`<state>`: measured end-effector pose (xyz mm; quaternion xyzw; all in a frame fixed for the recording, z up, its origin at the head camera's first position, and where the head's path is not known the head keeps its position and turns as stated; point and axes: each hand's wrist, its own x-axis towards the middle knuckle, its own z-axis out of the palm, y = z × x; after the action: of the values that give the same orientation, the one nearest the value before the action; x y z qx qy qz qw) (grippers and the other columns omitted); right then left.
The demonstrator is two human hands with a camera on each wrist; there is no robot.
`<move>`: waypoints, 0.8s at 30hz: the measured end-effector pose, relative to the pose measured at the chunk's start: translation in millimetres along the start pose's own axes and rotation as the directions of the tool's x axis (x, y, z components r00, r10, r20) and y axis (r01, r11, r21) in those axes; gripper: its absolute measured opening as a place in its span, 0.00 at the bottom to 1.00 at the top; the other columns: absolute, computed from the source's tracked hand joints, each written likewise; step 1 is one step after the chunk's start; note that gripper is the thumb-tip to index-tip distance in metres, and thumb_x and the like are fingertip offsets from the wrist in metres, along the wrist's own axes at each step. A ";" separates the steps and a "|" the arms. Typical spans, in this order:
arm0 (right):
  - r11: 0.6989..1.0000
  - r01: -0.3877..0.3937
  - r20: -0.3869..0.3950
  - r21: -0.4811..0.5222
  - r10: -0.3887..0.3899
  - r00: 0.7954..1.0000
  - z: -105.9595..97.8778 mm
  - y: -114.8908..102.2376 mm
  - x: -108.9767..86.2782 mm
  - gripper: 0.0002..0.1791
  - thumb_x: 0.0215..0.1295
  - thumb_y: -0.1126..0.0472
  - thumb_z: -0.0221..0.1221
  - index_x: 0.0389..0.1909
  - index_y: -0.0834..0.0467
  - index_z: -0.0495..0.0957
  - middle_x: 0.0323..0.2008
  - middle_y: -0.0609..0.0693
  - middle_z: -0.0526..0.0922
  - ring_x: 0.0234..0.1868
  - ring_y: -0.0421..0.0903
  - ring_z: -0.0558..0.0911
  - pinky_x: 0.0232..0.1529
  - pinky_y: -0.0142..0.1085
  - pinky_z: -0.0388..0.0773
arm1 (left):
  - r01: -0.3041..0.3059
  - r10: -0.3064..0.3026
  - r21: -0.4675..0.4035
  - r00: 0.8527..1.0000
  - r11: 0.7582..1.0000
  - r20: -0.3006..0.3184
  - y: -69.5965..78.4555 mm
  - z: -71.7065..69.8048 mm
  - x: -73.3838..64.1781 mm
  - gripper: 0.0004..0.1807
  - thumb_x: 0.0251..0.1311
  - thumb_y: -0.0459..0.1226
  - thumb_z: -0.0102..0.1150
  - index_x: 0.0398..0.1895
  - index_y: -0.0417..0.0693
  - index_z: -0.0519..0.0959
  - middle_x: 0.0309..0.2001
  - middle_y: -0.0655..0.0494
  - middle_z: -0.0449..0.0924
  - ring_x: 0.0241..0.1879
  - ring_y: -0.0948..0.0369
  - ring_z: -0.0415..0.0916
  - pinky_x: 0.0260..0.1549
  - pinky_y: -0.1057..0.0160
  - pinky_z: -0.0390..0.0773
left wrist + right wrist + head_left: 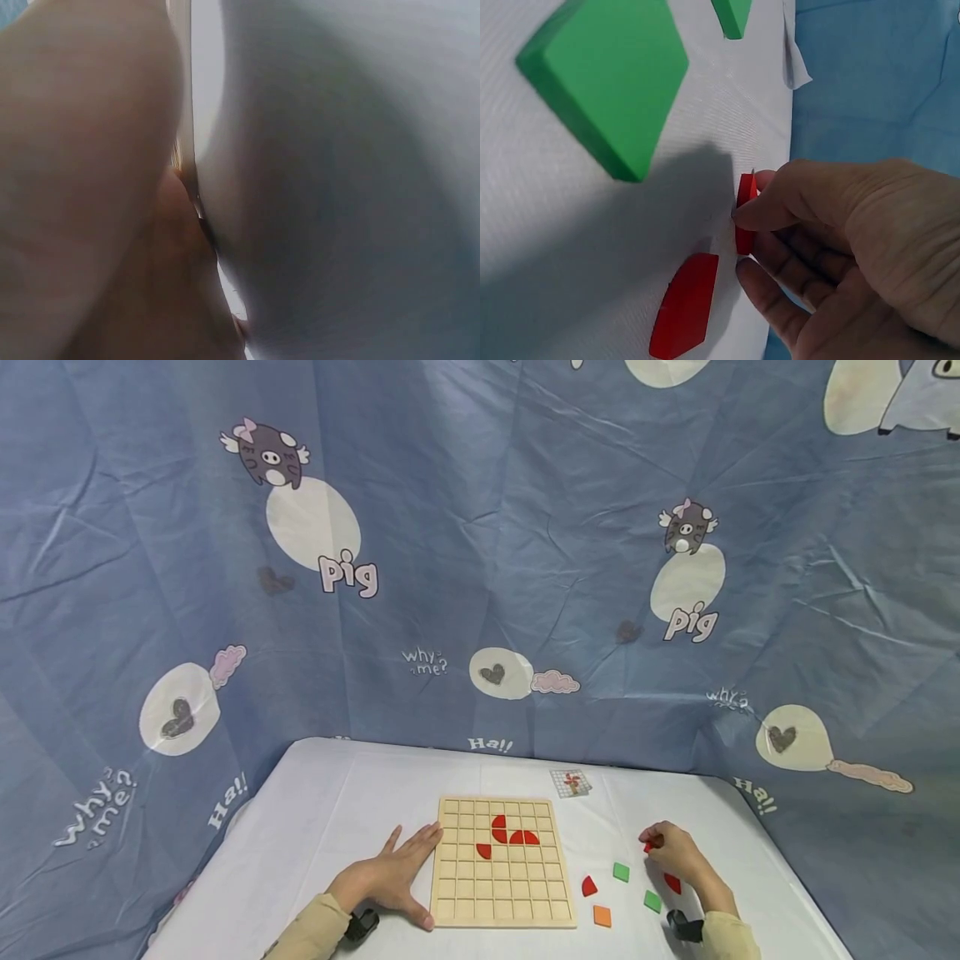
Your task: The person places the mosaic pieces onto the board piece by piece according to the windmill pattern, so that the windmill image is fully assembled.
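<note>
A square wooden grid board point(498, 885) lies on the white table with several red quarter-circle pieces point(500, 836) set in its cells. My left hand point(393, 872) rests along the board's left edge, fingers straight and thumb at the near corner. Right of the board, my right hand point(675, 853) pinches a red piece point(745, 214) between thumb and fingers; the fingers hide part of its outline. Beside that hand, another red quarter-circle piece point(686, 307) lies on the cloth.
Right of the board lie a red quarter-circle piece point(589, 886), an orange square point(602, 916) and two green squares point(621, 872). A small pattern card point(571, 783) sits behind the board's far right corner. A blue printed curtain point(480, 568) surrounds the table.
</note>
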<state>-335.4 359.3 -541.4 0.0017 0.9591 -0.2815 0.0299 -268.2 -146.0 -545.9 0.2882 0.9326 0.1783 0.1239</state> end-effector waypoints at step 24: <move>0.990 -0.124 -0.013 -0.065 0.124 0.992 -8.2 -5.7 -8.0 0.19 0.54 0.60 0.68 0.40 0.68 0.74 0.33 0.57 0.78 0.34 0.48 0.76 0.36 0.42 0.80 | 0.000 0.000 -0.019 1.000 1.000 0.001 0.1 -0.6 -0.8 0.76 0.30 0.70 0.69 0.76 0.39 0.41 0.78 0.45 0.37 0.77 0.48 0.37 0.72 0.35 0.31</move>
<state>-328.1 359.0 -530.9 0.0616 0.9660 -0.2475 0.0431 -267.7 -146.5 -545.3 0.2869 0.9308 0.1871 0.1273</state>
